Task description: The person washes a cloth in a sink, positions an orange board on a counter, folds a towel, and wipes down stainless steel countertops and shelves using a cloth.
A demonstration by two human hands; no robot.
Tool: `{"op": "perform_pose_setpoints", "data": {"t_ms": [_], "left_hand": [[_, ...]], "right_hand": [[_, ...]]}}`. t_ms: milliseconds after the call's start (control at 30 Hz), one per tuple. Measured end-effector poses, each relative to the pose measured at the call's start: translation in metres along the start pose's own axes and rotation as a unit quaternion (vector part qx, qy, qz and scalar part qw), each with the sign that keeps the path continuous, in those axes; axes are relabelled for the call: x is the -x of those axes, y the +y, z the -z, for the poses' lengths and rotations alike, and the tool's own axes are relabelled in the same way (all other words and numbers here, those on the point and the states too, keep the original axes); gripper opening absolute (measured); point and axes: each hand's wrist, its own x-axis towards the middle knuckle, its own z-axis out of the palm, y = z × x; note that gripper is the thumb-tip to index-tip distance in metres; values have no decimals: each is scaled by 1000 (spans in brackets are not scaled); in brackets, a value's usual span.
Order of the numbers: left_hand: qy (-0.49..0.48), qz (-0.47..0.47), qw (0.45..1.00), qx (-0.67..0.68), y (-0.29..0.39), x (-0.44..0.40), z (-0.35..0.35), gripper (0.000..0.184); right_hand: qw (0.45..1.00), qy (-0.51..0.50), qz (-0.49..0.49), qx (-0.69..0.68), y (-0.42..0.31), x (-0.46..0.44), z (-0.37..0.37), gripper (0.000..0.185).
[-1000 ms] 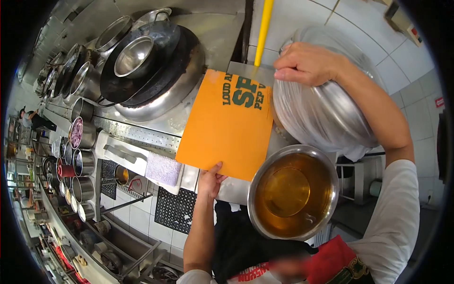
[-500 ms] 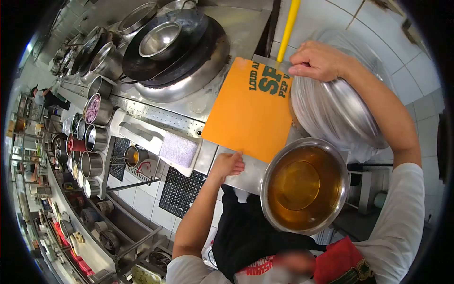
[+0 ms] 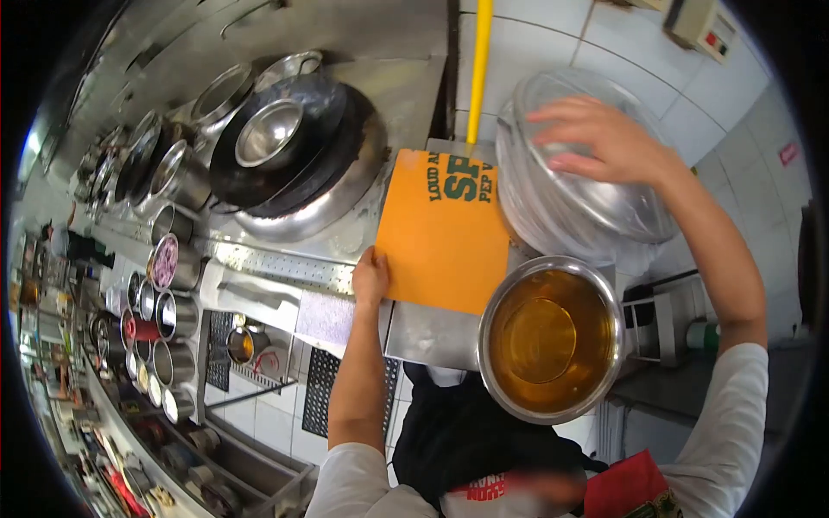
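Observation:
An orange board (image 3: 442, 250) with dark green lettering lies on the steel counter. My left hand (image 3: 371, 276) is at its left edge, fingers closed against that edge. My right hand (image 3: 596, 142) is raised over a round metal vessel (image 3: 617, 194) in clear plastic wrap, its fingers apart and nothing between them. Close to the board's lower right corner stands a wide metal bowl (image 3: 489, 345) of amber liquid, with a round form visible in the liquid.
Stacked woks (image 3: 354, 164) with a small steel bowl (image 3: 269, 132) on top stand at the upper left. A yellow pole (image 3: 481, 69) rises behind the board. Metal pots (image 3: 175, 363) line the left, near a purple-white cloth (image 3: 325, 318). A distant person (image 3: 82, 246) stands far left.
My left hand has moved from the board's lower edge up to its left edge. The board sits straighter. My right hand has left the board's upper right corner, and its fingers have spread.

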Motion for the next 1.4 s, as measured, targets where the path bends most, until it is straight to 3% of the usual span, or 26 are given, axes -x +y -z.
{"op": "perform_pose_setpoints", "data": {"t_ms": [100,167,267,367,667,767,867,1100,1200,1300,1400], "left_hand": [[-39,31,996,77,-11,-6,1,39],[-41,21,992,119,-23,-8,-5,40],[-47,11,978,204,-39,-11,-19,40],[-51,7,965,258,-26,-10,-8,38],[-5,23,983,181,-22,-12,-22,38],[40,18,996,72,-8,-7,-22,37],[46,39,994,87,-29,-16,-36,38],[61,70,993,74,19,0,-17,35],[74,59,994,56,16,0,-20,36],[74,46,993,81,14,0,-19,37],[39,37,992,115,12,-2,-14,40]], "right_hand": [[1000,-7,24,-7,23,-33,-21,39],[991,-84,-63,-82,34,-47,-33,34],[982,-109,-107,-113,62,-50,-56,43],[990,-95,-60,-81,64,-52,-77,54],[994,-55,-44,-87,75,-49,-73,55],[990,-75,-69,-93,72,-50,-72,54],[989,-79,-74,-100,70,-55,-78,54],[993,-77,-61,-71,68,-61,-78,56],[984,-119,-111,-71,61,-61,-73,54],[991,-92,-66,-69,57,-58,-67,43],[994,104,21,-29,34,-26,-41,30]]}}
